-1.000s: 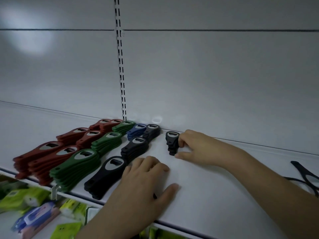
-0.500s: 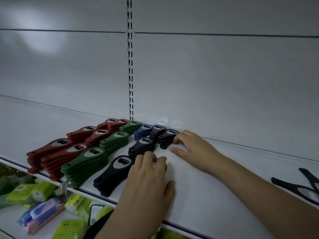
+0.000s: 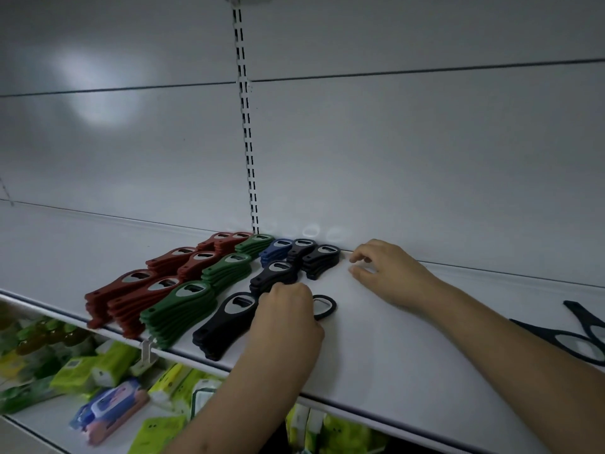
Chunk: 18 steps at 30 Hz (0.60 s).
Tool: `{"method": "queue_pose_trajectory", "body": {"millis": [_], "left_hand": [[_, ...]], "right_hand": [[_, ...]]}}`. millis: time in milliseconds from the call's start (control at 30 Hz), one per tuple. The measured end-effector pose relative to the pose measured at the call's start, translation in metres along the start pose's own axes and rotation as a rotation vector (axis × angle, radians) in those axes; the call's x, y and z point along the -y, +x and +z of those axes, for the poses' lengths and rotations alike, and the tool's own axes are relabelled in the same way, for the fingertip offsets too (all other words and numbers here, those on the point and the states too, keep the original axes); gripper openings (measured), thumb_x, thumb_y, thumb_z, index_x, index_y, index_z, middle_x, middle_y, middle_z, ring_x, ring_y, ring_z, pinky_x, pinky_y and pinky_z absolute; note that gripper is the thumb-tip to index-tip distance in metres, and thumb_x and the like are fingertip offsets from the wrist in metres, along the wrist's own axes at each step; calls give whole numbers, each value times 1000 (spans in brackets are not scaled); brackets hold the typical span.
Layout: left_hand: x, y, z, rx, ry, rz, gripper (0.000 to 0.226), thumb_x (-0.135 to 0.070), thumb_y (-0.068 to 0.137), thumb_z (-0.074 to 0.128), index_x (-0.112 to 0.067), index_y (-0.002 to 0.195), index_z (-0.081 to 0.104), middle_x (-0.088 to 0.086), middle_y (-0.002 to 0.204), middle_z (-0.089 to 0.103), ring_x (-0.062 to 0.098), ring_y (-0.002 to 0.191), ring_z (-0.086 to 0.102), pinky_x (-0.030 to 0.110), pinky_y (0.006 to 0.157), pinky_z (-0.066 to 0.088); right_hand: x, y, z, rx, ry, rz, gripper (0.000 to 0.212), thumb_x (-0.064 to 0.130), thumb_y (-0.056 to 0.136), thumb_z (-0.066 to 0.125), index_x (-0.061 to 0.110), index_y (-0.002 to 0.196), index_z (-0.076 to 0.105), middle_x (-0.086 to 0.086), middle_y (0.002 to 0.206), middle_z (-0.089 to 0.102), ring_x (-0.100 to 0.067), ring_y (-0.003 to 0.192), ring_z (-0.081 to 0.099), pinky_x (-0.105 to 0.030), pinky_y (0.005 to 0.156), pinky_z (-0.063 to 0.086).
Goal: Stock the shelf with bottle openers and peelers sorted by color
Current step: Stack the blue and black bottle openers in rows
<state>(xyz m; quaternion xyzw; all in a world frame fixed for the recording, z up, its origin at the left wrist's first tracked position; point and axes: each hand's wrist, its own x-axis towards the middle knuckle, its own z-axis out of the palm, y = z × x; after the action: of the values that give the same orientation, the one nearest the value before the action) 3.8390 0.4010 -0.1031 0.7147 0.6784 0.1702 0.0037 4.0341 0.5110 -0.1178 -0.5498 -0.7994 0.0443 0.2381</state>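
On the white shelf (image 3: 376, 348), stacks of bottle openers lie in rows by color: red (image 3: 131, 290), green (image 3: 183, 309), blue (image 3: 277, 251) and black (image 3: 226, 322). My left hand (image 3: 288, 322) is curled over a single black bottle opener (image 3: 324, 306); only its ringed metal head shows past my knuckles. My right hand (image 3: 389, 273) hovers with loosely curled fingers just right of the rear black stack (image 3: 322, 261), apart from it and holding nothing.
Loose black openers (image 3: 582, 339) lie at the shelf's right edge. The back wall with a slotted upright (image 3: 248, 158) stands right behind the rear stacks. A lower shelf (image 3: 45, 421) holds green and pink packs of wipes. Bare shelf lies between my arms.
My right hand pushed the small black stack left against the back row, then let go and drew off to the right. My left hand curled, and an opener's head now shows beyond it.
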Motion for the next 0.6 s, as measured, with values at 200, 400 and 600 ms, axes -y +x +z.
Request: {"method": "queue_pose_trajectory", "body": {"millis": [200,400,600], "left_hand": [[-7,14,1,14,57,64,11,-22,89,58,-16,98,57,7,111,62,26,108,57,33,87,44],[-61,15,15,-103,-192,425,29,-35,91,62,-21,117,63,0,110,60,20,104,57,31,90,45],[-174,31,52,307,-350,641,56,-58,87,63,-24,130,54,1,123,53,20,116,51,30,97,43]], "right_hand": [[-1,-3,-39,3,-149,34,25,42,96,54,25,111,62,6,109,57,-14,104,57,-35,88,49],[-47,-71,-128,22,-230,417,26,42,92,63,18,99,68,2,101,64,-18,95,60,-36,88,52],[-92,-152,-163,293,-522,917,56,61,88,61,7,80,50,-5,79,50,-26,84,51,-29,64,42]]}}
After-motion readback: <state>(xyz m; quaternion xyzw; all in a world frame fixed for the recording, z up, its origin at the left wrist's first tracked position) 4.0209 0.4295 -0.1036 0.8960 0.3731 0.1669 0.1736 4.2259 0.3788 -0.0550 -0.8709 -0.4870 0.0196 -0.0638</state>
